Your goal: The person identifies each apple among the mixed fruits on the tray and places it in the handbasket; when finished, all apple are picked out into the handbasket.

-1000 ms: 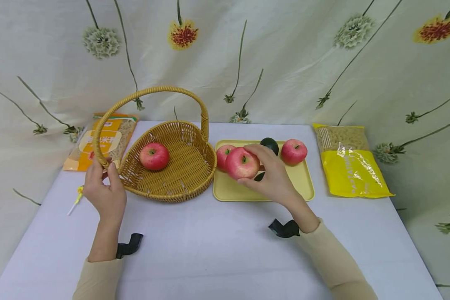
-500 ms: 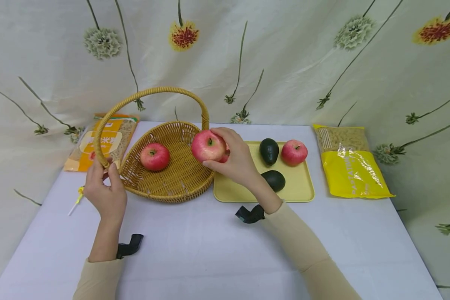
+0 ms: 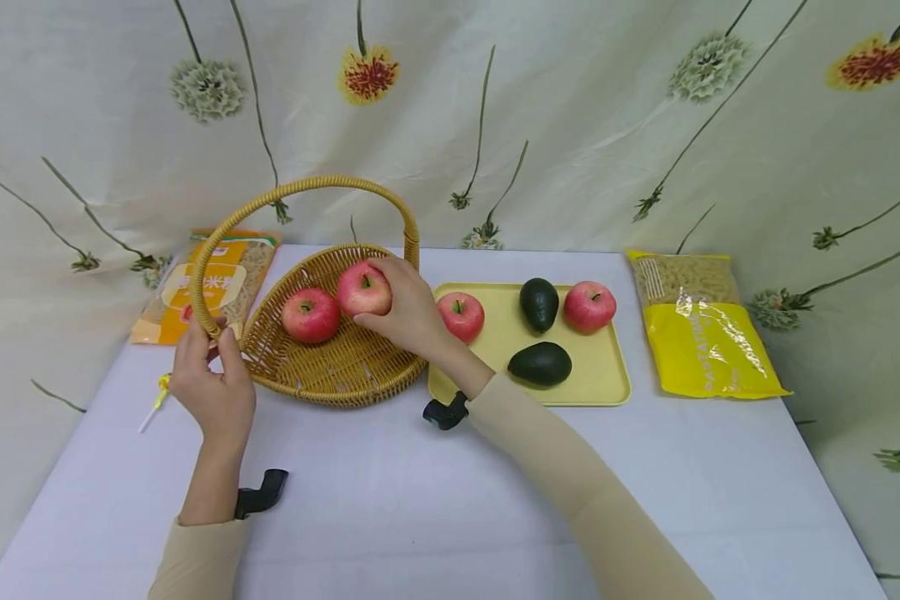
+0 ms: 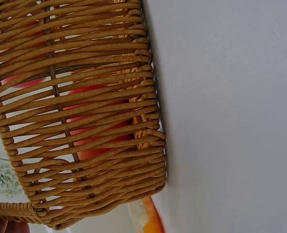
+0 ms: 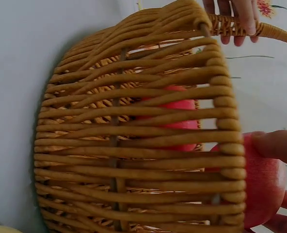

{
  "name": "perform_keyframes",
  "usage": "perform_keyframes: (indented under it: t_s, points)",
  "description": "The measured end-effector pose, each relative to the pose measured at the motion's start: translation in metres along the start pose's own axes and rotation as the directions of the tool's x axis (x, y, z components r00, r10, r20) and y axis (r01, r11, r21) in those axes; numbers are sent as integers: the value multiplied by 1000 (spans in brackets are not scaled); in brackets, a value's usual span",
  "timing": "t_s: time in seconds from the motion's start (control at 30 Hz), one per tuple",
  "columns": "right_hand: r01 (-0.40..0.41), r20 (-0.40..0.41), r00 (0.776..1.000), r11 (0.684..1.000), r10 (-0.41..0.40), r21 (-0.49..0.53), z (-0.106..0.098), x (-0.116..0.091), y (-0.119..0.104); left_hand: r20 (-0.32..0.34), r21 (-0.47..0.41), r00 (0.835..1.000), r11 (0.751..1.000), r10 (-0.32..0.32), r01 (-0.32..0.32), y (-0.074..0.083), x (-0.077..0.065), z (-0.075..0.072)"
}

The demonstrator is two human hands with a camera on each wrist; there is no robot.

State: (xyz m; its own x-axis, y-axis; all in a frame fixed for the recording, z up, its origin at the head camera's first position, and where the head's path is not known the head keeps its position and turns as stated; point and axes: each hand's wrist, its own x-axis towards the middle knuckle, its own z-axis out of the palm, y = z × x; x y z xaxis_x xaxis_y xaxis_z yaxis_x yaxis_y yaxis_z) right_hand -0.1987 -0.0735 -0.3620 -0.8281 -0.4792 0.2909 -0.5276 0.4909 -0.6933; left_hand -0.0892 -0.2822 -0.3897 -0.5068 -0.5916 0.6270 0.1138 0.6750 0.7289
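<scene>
Four apples (image 3: 311, 316), two avocados (image 3: 540, 364), two bags (image 3: 708, 350), one lollipop (image 3: 164, 383). One apple lies in the basket (image 3: 337, 393), two near the far corners of the tray (image 3: 600, 371); the right hand (image 3: 412, 310) pinches the fourth apple (image 3: 364, 288) over the basket. The left hand (image 3: 213, 387), well apart, grips the handle (image 3: 330, 181). Compared with a second ago, the held apple has crossed from the tray's left part, and both avocados now show whole.

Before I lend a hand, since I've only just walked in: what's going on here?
A person's right hand holds a red apple at the mouth of the wicker basket, while the left hand grips the handle. Another apple lies inside the basket. Two more apples and two avocados lie on the yellow tray beside it.
</scene>
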Motion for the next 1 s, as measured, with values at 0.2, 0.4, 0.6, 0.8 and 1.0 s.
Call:
perform_keyframes:
  t_s: [0.2, 0.4, 0.6, 0.8, 1.0]
  points:
    - [-53, 14, 998, 994, 54, -99, 17, 11, 3, 13, 12, 1000, 1000, -8, 8, 0, 0, 0]
    - [-110, 22, 993, 986, 114, -128, 28, 16, 4, 12, 17, 1000, 1000, -13, 13, -1, 0, -1]
    - [-143, 39, 988, 981, 149, -133, 36, 19, 9, 22, 23, 1000, 1000, -7, 6, -2, 0, -1]
    - [-146, 51, 987, 978, 155, -146, 40, 24, 13, 5, 14, 1000, 1000, -15, 15, -1, 0, -1]
    - [-167, 66, 981, 971, 180, -169, 43, 29, 13, 16, 17, 1000, 1000, -21, 20, -2, -1, -1]
